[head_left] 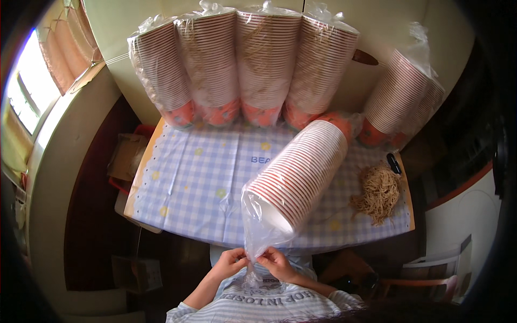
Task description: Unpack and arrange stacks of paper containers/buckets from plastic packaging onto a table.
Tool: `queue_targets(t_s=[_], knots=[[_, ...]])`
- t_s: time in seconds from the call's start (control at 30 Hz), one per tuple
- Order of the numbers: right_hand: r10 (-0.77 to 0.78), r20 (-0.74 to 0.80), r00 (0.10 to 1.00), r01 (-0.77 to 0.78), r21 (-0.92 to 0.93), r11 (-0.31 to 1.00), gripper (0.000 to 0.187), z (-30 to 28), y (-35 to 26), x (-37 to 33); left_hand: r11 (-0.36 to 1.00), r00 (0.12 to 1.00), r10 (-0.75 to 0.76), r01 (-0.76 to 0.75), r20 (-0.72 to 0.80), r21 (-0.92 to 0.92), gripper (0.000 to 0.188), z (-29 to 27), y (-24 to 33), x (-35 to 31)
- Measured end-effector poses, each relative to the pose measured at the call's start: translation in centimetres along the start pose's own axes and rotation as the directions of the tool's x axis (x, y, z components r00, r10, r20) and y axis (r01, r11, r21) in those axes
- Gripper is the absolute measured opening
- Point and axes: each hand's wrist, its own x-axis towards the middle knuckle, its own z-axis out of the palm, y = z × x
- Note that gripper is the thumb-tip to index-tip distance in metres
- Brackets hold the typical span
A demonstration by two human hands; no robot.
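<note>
A long stack of paper cups (pixel 301 169) lies slantwise on the table inside a clear plastic bag (pixel 261 229). Its open rims face me, and its orange end points to the back right. The loose neck of the bag hangs over the table's front edge toward my body. My left hand (pixel 230 262) pinches the gathered plastic from the left. On the other side, my right hand (pixel 277 264) grips the same neck with bent fingers. Both hands are close together, just below the cup mouths.
Several bagged cup stacks (pixel 266 59) stand upright along the back of the table, with more stacks (pixel 398 94) at the back right. A bundle of tan strings (pixel 379 191) lies on the right beside a black object (pixel 394 163). A blue checked cloth (pixel 204 183) covers the table.
</note>
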Motion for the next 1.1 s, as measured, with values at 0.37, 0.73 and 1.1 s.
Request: queue_targets(t_s=[0.37, 0.73, 1.1], knots=[[-0.279, 0.117, 0.953, 0.277, -0.708, 0.649, 0.013, 1.0, -2.7, -1.1, 0.945, 1.000, -0.019, 0.014, -0.011, -0.326, 0.021, 0.8, -1.2, 0.9], [-0.263, -0.042, 0.964, 0.266, 0.161, 0.950, 0.006, -0.4, 0.0, -1.1, 0.688, 0.975, -0.131, -0.041, -0.180, -0.724, 0.009, -0.5, 0.4, 1.1], [-0.181, -0.013, 0.983, 0.182, 0.075, 0.981, 0.006, -2.5, 0.5, -2.2, 0.665, 0.951, -0.173, -0.080, -0.257, -0.742, 0.023, -1.8, -0.4, 2.1]])
